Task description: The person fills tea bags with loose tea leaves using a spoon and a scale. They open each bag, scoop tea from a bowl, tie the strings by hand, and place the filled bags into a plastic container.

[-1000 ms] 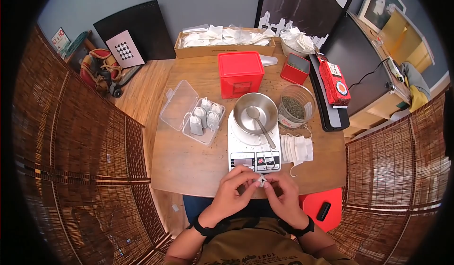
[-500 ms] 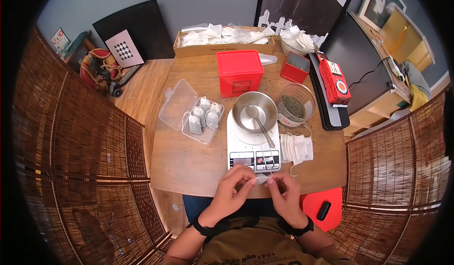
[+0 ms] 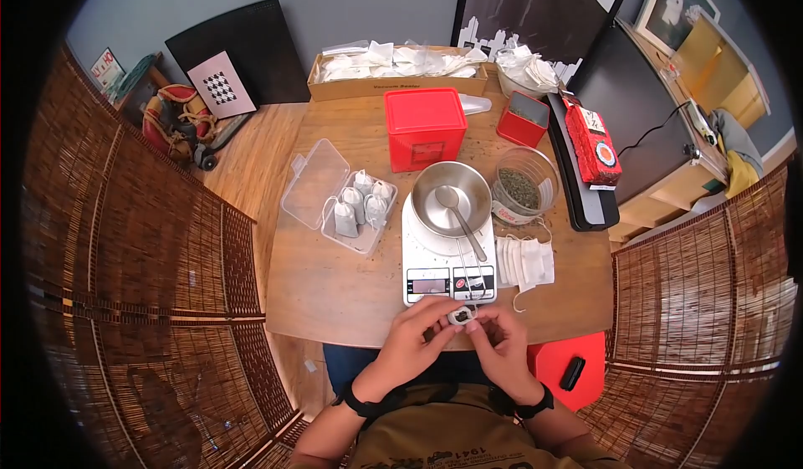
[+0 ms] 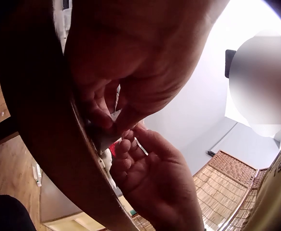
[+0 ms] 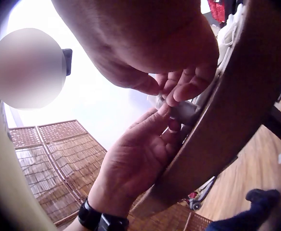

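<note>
At the table's near edge, both hands pinch a small white drawstring pouch (image 3: pixel 461 316), its mouth spread and dark bits showing inside. My left hand (image 3: pixel 412 335) grips the pouch's left side between thumb and fingers. On the opposite side, my right hand (image 3: pixel 501 342) pinches the rim, with the drawstring by its fingertips. The left wrist view shows the greyish pouch body (image 4: pixel 107 136) hanging below the fingers. Just beyond the hands is a white kitchen scale (image 3: pixel 431 256) bearing a steel bowl (image 3: pixel 427 205) with a spoon (image 3: pixel 458 214) in it.
Filled pouches (image 3: pixel 345 220) stand in a clear plastic box (image 3: pixel 314 184) on the left. Flat white pouches (image 3: pixel 531 264) lie right of the scale, below a tub of dried leaves (image 3: pixel 519 189). Behind stand a red canister (image 3: pixel 425 130) and a cardboard box (image 3: pixel 360 92) of white pouches.
The pouch's mouth was a small gap, then looked drawn flat between the fingers, and is now spread round with dark contents showing. Both hands stay in nearly the same place.
</note>
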`<action>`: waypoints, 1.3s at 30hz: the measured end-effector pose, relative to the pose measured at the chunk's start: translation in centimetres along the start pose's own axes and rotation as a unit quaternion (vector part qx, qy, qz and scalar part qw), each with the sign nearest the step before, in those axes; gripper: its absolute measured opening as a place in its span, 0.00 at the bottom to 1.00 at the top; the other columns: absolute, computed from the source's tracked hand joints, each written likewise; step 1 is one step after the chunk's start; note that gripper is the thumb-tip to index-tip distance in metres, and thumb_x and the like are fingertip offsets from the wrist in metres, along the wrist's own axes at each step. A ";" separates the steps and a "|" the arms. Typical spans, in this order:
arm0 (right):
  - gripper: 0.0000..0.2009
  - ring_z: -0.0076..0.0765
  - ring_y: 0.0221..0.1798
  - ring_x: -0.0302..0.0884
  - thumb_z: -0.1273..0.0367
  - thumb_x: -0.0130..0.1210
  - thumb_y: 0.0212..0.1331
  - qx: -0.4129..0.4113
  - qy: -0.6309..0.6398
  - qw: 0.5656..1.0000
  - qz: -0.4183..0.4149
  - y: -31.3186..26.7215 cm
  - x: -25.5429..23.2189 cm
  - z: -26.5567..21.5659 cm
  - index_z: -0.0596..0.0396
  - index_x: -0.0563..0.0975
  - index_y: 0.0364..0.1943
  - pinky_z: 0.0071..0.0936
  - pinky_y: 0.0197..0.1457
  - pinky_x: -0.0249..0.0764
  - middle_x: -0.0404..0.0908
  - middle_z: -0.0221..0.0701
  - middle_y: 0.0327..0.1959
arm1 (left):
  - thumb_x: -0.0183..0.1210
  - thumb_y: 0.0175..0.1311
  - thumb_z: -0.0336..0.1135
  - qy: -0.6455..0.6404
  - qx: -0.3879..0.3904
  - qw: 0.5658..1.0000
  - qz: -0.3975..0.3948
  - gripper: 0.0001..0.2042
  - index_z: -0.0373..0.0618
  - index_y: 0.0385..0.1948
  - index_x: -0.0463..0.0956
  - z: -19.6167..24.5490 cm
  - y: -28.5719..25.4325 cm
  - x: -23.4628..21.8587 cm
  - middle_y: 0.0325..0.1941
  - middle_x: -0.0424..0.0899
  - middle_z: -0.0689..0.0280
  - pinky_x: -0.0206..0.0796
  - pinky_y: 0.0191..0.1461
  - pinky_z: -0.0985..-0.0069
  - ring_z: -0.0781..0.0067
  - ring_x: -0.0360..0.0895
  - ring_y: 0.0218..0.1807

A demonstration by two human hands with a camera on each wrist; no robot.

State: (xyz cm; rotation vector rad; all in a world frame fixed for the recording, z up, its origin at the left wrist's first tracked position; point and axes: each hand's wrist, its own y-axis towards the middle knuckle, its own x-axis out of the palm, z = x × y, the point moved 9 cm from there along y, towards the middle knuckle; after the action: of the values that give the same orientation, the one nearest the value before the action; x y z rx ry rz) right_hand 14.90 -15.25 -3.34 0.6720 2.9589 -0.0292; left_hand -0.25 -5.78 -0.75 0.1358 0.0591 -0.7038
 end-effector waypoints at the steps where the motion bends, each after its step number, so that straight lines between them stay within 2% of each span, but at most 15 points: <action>1: 0.08 0.16 0.40 0.79 0.76 0.66 0.74 -0.012 -0.008 1.000 -0.010 -0.1 0.0 -0.5 0.59 0.81 0.52 0.18 0.42 0.73 0.87 0.28 0.43 | 0.68 0.69 0.16 0.000 0.000 1.000 0.000 0.21 0.39 0.63 0.85 0.1 -0.1 0.0 0.59 0.85 0.59 0.77 0.46 0.79 0.78 0.83 0.45; 3: 0.10 0.17 0.43 0.79 0.76 0.67 0.73 -0.025 -0.016 0.999 -0.020 -0.1 -0.2 -1.1 0.59 0.81 0.54 0.19 0.44 0.73 0.86 0.31 0.48 | 0.69 0.68 0.16 -0.027 0.002 1.000 0.005 0.20 0.38 0.61 0.85 0.4 -0.1 -0.1 0.58 0.86 0.61 0.76 0.46 0.79 0.80 0.82 0.44; 5: 0.16 0.24 0.56 0.82 0.77 0.67 0.71 -0.109 -0.028 0.993 -0.037 -0.1 -0.3 -2.9 0.59 0.78 0.60 0.23 0.54 0.77 0.83 0.37 0.59 | 0.70 0.67 0.16 -0.055 -0.009 0.998 0.012 0.20 0.38 0.61 0.85 0.7 -0.2 -0.2 0.58 0.86 0.61 0.75 0.46 0.80 0.81 0.81 0.45; 9: 0.20 0.32 0.67 0.80 0.80 0.65 0.71 -0.088 0.048 0.991 -0.088 0.1 0.6 -3.6 0.59 0.74 0.64 0.29 0.66 0.78 0.79 0.41 0.65 | 0.73 0.66 0.16 -0.134 -0.005 0.991 0.019 0.20 0.36 0.60 0.85 1.4 0.2 -0.1 0.58 0.86 0.61 0.74 0.45 0.81 0.84 0.80 0.45; 11: 0.22 0.36 0.74 0.77 0.81 0.65 0.70 -0.043 0.162 0.979 -0.116 0.0 0.7 -2.6 0.59 0.72 0.64 0.34 0.73 0.76 0.80 0.42 0.65 | 0.74 0.65 0.17 -0.138 0.015 0.990 0.017 0.21 0.36 0.60 0.85 1.9 0.5 0.1 0.58 0.86 0.61 0.73 0.44 0.81 0.84 0.80 0.44; 14: 0.20 0.37 0.67 0.83 0.82 0.63 0.71 -0.003 0.201 0.977 -0.076 0.6 -0.9 -3.5 0.59 0.71 0.63 0.35 0.69 0.80 0.81 0.41 0.65 | 0.75 0.63 0.17 -0.120 0.041 0.992 0.017 0.24 0.37 0.62 0.84 4.5 1.1 -0.1 0.58 0.86 0.61 0.73 0.44 0.81 0.84 0.80 0.43; 16: 0.19 0.36 0.52 0.91 0.82 0.62 0.72 -0.032 0.140 0.990 -0.018 2.5 -3.6 -5.4 0.59 0.71 0.62 0.32 0.58 0.86 0.84 0.41 0.60 | 0.76 0.63 0.17 -0.102 0.049 0.993 0.017 0.25 0.38 0.63 0.84 5.1 1.3 -0.2 0.58 0.86 0.61 0.72 0.44 0.81 0.84 0.80 0.42; 19: 0.15 0.29 0.47 0.89 0.75 0.62 0.77 -0.097 0.066 0.991 0.062 7.3 -8.1 -8.9 0.60 0.72 0.61 0.26 0.52 0.83 0.86 0.38 0.55 | 0.76 0.62 0.18 -0.065 0.052 0.995 0.057 0.27 0.39 0.64 0.83 4.0 1.6 -1.9 0.54 0.88 0.63 0.69 0.43 0.84 0.85 0.76 0.37; 21: 0.14 0.26 0.45 0.87 0.72 0.62 0.78 -0.097 0.063 0.985 0.130 10.3 -10.3 -10.8 0.59 0.73 0.61 0.23 0.50 0.81 0.86 0.35 0.52 | 0.76 0.63 0.18 -0.045 0.034 0.994 0.090 0.25 0.39 0.64 0.83 2.1 1.7 -3.2 0.52 0.88 0.65 0.68 0.42 0.84 0.86 0.75 0.37; 25: 0.14 0.23 0.45 0.85 0.73 0.65 0.76 -0.158 -0.059 0.978 0.126 16.2 -13.6 -10.4 0.61 0.78 0.60 0.21 0.47 0.81 0.85 0.31 0.51 | 0.73 0.70 0.22 -0.051 -0.014 0.983 0.178 0.18 0.38 0.60 0.84 -1.0 1.4 -5.9 0.45 0.86 0.72 0.64 0.42 0.86 0.90 0.72 0.37; 27: 0.13 0.22 0.43 0.86 0.75 0.66 0.74 -0.193 -0.291 0.927 0.135 17.7 -13.1 -11.4 0.62 0.81 0.57 0.21 0.44 0.82 0.88 0.32 0.49 | 0.71 0.73 0.24 -0.062 -0.037 0.975 0.209 0.15 0.37 0.58 0.84 -2.2 0.9 -7.1 0.42 0.84 0.75 0.63 0.41 0.87 0.90 0.71 0.37; 31: 0.12 0.21 0.42 0.88 0.76 0.68 0.71 -0.191 -0.275 0.931 0.146 19.8 -12.9 -10.8 0.62 0.82 0.54 0.22 0.43 0.83 0.92 0.34 0.44 | 0.71 0.73 0.24 -0.052 -0.046 0.970 0.231 0.14 0.37 0.58 0.84 -3.2 -0.2 -8.8 0.40 0.83 0.75 0.63 0.41 0.87 0.90 0.71 0.37; 35: 0.11 0.21 0.42 0.88 0.75 0.69 0.70 -0.205 -0.283 0.925 0.148 20.0 -12.5 -11.7 0.62 0.84 0.53 0.23 0.44 0.84 0.92 0.33 0.41 | 0.73 0.71 0.27 -0.037 -0.039 0.963 0.264 0.12 0.36 0.53 0.86 -4.2 -0.4 -9.4 0.36 0.83 0.74 0.63 0.35 0.85 0.89 0.69 0.32; 37: 0.12 0.18 0.41 0.82 0.75 0.70 0.71 -0.185 -0.279 0.930 0.153 20.0 -12.4 -12.0 0.63 0.85 0.54 0.21 0.48 0.80 0.91 0.29 0.42 | 0.73 0.71 0.28 -0.026 -0.044 0.963 0.265 0.12 0.36 0.53 0.86 -4.0 -0.4 -9.4 0.36 0.83 0.74 0.63 0.35 0.85 0.88 0.69 0.31; 39: 0.11 0.18 0.41 0.81 0.75 0.70 0.71 -0.181 -0.279 0.930 0.158 19.8 -12.2 -12.4 0.62 0.86 0.54 0.21 0.48 0.80 0.91 0.27 0.41 | 0.73 0.71 0.28 -0.007 -0.048 0.965 0.258 0.12 0.35 0.52 0.86 -3.6 -0.2 -9.2 0.35 0.83 0.73 0.64 0.36 0.84 0.87 0.70 0.31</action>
State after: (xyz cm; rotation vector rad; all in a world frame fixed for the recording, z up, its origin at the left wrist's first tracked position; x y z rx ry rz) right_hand 33.17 -2.14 10.37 0.8931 2.2066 0.2935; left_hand -7.44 0.52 -3.37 0.0487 0.0425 -0.1799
